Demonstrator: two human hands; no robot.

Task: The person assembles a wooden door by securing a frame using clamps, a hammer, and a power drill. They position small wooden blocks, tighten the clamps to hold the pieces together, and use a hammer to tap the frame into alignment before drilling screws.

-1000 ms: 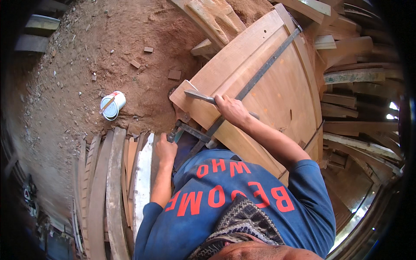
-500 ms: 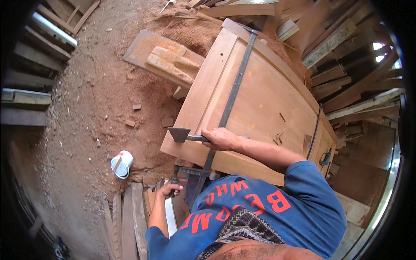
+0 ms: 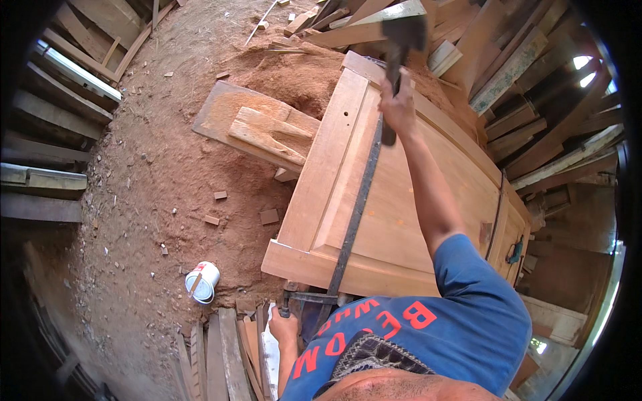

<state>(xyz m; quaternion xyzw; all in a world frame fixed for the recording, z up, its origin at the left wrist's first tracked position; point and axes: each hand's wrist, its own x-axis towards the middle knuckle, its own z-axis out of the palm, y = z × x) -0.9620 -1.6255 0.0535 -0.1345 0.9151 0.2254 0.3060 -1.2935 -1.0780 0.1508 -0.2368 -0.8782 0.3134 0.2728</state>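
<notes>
A panelled wooden door (image 3: 338, 150) lies in front of me, with a long dark bar clamp (image 3: 358, 212) running across it from the near edge to the far edge. My right hand (image 3: 398, 107) is wrapped round the handle of a hatchet (image 3: 404, 35), blurred by motion. The hatchet's head points away from me, near the clamp's far end. At the near edge, my left hand (image 3: 284, 325) is closed round the clamp's screw handle, low beside my shirt. A second clamp (image 3: 497, 207) crosses the right part of the door.
Left of the door, a worn board (image 3: 231, 117) carries a carved wood block (image 3: 267, 134). A white bucket (image 3: 202, 281) with a stick across it stands on the sawdust-covered ground. Planks (image 3: 231, 351) lie at my left, and stacked timber (image 3: 511, 80) fills the far right.
My right hand has swung the hatchet from the door's near left corner to the far end of the clamp. My left hand stays at the clamp handle; the view has shifted slightly.
</notes>
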